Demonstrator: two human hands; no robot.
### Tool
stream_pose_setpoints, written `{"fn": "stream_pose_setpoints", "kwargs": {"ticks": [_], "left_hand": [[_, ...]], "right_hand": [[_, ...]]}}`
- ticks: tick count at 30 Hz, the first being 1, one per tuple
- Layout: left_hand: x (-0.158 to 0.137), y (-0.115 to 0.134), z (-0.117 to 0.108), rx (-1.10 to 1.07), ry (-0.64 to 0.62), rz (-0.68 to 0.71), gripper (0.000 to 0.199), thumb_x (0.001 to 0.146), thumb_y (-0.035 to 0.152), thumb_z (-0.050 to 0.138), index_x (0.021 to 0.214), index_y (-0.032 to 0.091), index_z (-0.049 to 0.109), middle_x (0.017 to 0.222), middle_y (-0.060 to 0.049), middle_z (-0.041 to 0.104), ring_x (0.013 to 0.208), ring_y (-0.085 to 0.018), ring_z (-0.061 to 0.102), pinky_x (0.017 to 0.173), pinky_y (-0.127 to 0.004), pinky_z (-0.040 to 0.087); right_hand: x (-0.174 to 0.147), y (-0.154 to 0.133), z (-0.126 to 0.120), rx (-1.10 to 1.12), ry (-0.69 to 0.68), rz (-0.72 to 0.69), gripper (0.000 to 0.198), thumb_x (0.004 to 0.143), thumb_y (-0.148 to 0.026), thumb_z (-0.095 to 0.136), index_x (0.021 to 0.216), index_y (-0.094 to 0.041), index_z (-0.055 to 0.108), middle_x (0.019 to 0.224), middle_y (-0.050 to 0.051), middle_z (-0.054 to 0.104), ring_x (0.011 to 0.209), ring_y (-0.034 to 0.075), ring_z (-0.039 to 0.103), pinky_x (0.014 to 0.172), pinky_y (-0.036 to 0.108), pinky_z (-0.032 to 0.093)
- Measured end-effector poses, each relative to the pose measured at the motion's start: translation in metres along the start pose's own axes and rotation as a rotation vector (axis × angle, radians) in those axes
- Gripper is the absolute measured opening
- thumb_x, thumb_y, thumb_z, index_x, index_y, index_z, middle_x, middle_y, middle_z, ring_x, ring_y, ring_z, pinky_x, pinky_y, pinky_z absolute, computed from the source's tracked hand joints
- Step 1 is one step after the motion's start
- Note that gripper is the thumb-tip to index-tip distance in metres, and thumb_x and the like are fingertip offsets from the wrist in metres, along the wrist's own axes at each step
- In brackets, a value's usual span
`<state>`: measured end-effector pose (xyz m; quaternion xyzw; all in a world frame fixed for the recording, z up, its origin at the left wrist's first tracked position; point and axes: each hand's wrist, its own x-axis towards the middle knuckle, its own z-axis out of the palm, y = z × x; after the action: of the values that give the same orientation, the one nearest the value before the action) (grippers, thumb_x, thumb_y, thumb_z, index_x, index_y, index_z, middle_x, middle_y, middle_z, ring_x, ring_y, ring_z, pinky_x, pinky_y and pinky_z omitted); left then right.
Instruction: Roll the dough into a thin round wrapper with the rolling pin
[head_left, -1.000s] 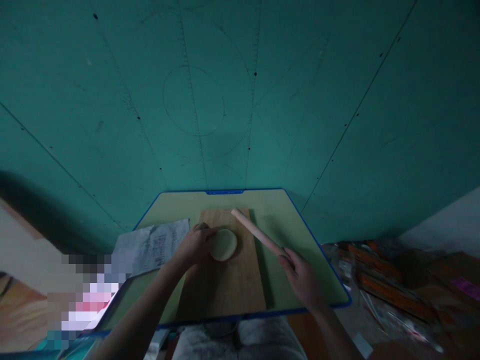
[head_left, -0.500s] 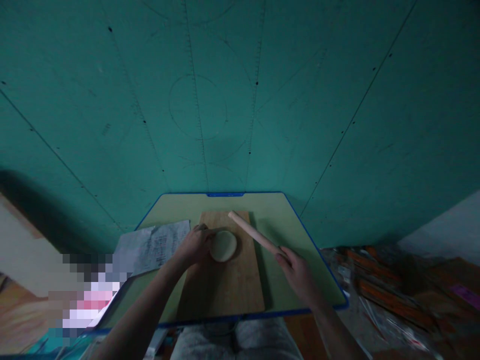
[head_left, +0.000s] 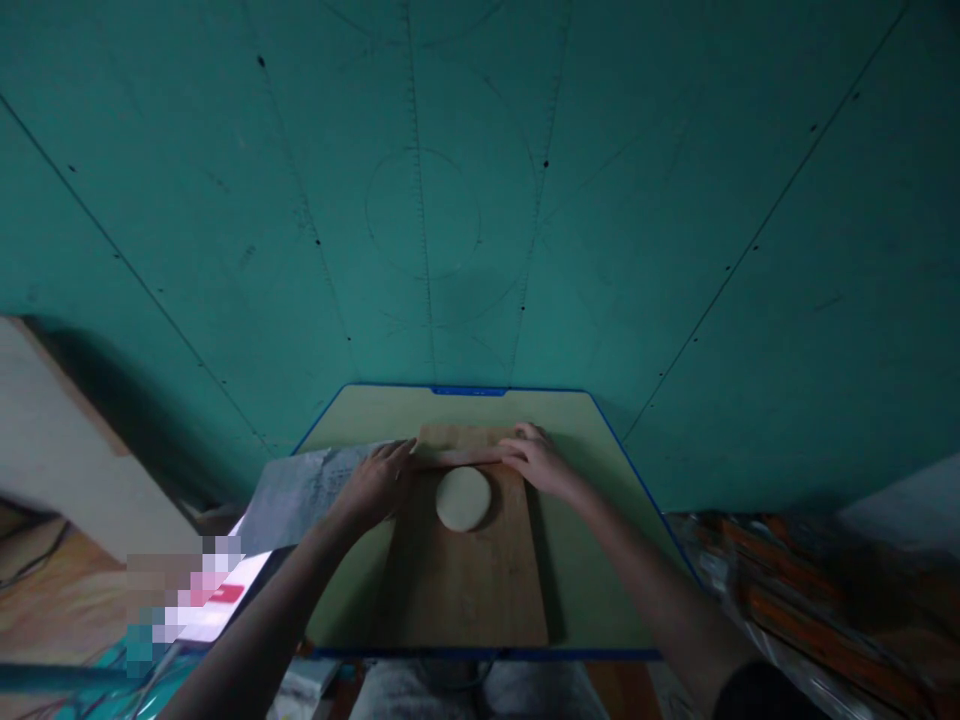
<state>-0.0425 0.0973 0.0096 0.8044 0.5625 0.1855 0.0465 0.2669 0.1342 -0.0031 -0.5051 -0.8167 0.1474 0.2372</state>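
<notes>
A pale, round disc of dough (head_left: 463,499) lies flat on a wooden board (head_left: 466,592). Just beyond its far edge a light wooden rolling pin (head_left: 463,457) lies crosswise over the board. My left hand (head_left: 377,485) is on the pin's left end, beside the board's left edge. Gripping the right end is my right hand (head_left: 541,462), its fingers bent over the wood. Both ends of the pin are hidden by my hands.
The board rests on a small pale table (head_left: 577,425) with a blue rim, against a green wall (head_left: 480,200). Crumpled printed paper (head_left: 300,490) lies at the table's left. Wrapped orange items (head_left: 810,600) are on the floor at right.
My right hand has brought the rolling pin from a slant at the right to crosswise behind the dough. My left hand has left the dough's edge and moved onto the pin.
</notes>
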Motion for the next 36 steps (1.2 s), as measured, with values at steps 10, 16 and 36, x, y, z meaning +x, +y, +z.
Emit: {"fn": "stream_pose_setpoints", "kwargs": {"ticks": [10,16,36], "left_hand": [[-0.032,0.017,-0.010,-0.005,0.048,0.024,0.034,0.091,0.021,0.046,0.116,0.017,0.069,0.108,-0.013,0.070,0.098,-0.027,0.066,0.086,-0.043,0.056],[-0.047,0.020,-0.010,-0.019,0.041,0.028,0.031,0.094,0.025,0.046,0.111,0.019,0.071,0.099,-0.011,0.071,0.092,-0.026,0.065,0.080,-0.041,0.055],[-0.023,0.009,-0.011,-0.001,0.030,-0.014,0.032,0.093,0.026,0.048,0.112,0.018,0.072,0.113,-0.013,0.070,0.100,-0.027,0.066,0.090,-0.041,0.054]], "right_hand": [[0.003,-0.006,0.005,-0.113,-0.046,-0.015,0.041,0.092,-0.024,0.061,0.133,-0.022,0.063,0.141,0.013,0.055,0.132,0.027,0.050,0.111,0.044,0.037],[0.024,-0.020,0.007,-0.145,-0.132,0.045,0.056,0.090,-0.011,0.050,0.146,-0.016,0.053,0.155,0.019,0.041,0.143,0.029,0.039,0.118,0.044,0.031],[0.000,-0.026,-0.012,-0.257,-0.110,-0.057,0.032,0.092,-0.010,0.052,0.116,-0.020,0.070,0.107,0.011,0.063,0.107,0.024,0.056,0.094,0.037,0.043]]}}
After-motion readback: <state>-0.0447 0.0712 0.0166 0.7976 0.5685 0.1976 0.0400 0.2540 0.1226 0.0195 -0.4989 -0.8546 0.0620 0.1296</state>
